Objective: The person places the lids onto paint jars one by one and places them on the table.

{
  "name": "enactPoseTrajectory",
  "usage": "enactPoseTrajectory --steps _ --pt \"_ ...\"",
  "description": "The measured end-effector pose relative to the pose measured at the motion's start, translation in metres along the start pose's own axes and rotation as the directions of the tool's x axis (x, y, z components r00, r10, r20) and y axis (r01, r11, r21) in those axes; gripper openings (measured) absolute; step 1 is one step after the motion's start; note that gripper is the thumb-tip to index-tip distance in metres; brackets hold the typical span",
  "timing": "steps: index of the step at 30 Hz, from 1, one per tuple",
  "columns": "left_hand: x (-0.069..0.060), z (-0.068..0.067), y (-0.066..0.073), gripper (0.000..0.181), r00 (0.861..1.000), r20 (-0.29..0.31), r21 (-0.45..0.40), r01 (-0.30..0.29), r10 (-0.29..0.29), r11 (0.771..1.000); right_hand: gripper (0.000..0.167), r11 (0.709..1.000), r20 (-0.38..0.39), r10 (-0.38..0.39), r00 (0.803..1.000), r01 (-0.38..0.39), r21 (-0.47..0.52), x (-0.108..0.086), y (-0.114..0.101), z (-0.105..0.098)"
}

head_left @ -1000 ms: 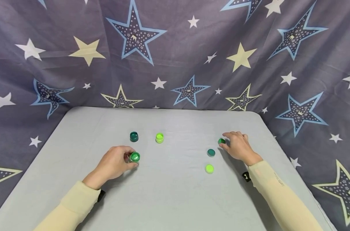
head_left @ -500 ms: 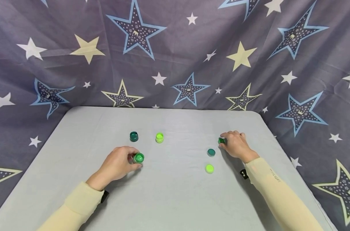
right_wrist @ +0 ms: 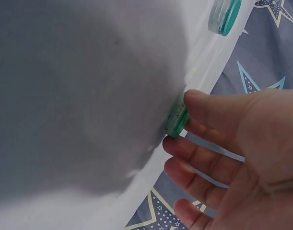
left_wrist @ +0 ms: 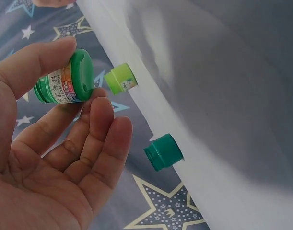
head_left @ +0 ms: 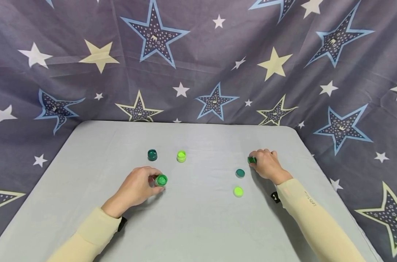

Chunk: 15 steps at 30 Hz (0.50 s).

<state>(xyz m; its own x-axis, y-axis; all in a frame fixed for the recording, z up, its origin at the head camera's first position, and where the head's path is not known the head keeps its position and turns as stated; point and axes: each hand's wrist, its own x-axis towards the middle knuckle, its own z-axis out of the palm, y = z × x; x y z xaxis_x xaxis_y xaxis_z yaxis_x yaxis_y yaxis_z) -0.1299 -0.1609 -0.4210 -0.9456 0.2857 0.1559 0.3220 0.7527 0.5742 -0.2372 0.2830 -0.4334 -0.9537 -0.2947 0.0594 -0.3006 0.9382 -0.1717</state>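
Note:
In the head view my left hand (head_left: pixel 136 187) pinches a green open jar (head_left: pixel 161 180), its mouth tilted toward the camera. The left wrist view shows the labelled jar (left_wrist: pixel 64 81) between thumb and fingers. At the right, my right hand (head_left: pixel 268 165) holds a green lid (head_left: pixel 252 159) by its edge; in the right wrist view the lid (right_wrist: pixel 176 117) sits tilted between thumb and fingertip. A dark green jar (head_left: pixel 152 155) and a lime jar (head_left: pixel 181 156) stand open behind my left hand. A teal lid (head_left: pixel 240 173) and a lime lid (head_left: pixel 238 191) lie left of my right hand.
A pale cloth covers the table (head_left: pixel 198 225). Behind it and along both sides hangs a dark curtain (head_left: pixel 198 47) printed with stars. The two open jars stand side by side with a gap between them, left of the table's middle.
My left hand has moved a little to the right with the green jar. My right fingers have closed on the green lid, which is now tilted up.

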Motion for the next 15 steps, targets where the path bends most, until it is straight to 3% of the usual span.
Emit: enactPoseTrajectory --steps 15 --pt "0.0010 0.0069 0.0072 0.027 0.999 -0.014 0.000 -0.038 0.038 0.999 0.030 1.000 -0.019 0.025 1.000 -0.024 0.019 -0.0012 -0.0015 0.0001"
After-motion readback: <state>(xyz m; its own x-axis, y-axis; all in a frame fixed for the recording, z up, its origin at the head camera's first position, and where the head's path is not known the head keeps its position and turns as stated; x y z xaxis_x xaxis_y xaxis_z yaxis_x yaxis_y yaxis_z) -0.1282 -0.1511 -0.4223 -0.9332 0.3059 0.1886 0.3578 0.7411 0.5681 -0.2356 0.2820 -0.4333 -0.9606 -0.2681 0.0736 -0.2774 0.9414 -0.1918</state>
